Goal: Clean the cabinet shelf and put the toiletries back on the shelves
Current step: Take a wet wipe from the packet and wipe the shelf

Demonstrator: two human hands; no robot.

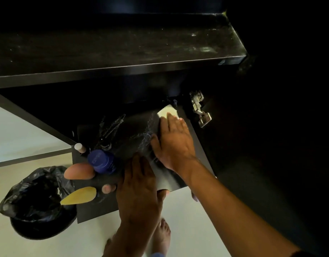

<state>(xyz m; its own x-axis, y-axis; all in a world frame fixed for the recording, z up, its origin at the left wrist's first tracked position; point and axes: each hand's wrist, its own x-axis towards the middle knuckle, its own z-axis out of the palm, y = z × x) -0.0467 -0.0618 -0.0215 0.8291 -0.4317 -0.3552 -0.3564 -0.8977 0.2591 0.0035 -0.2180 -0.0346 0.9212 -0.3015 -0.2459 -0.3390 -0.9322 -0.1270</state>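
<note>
Now, from the head camera, looking down into a dark cabinet. A black upper shelf (122, 47) runs across the top of the frame, and it has pale dusty smears on it, mostly toward the upper right. Below it, in the middle of the frame, is a lower black shelf (195, 145) that sticks out over the pale floor (197, 219).

The right hand (173, 143) lies flat on the lower shelf with its fingers straight. The fingertips press on a pale yellow sponge (166, 111) near the back right corner of that shelf. Wet shiny streaks show on the shelf just left of the hand.

The left hand (137, 184) is at the front edge of the lower shelf, a bit below the middle of the frame. Its fingers curl round the edge of the board and hold it.

On the left part of the lower shelf stand the toiletries. A blue bottle (102, 161) is just left of the left hand. A peach-coloured rounded thing (79, 173) sits beside it, and a yellow pointed thing (79, 198) lies lower down. A small bottle with a white cap (79, 147) stands at the far left end. Some dark bottles (106, 143) are behind the blue one, hard to make out.

A silver hinge (199, 110) is fixed on the cabinet wall at the right of the sponge. A bin with a black bag (37, 199) stands on the floor at the lower left. Bare feet (162, 236) show at the bottom of the frame.
</note>
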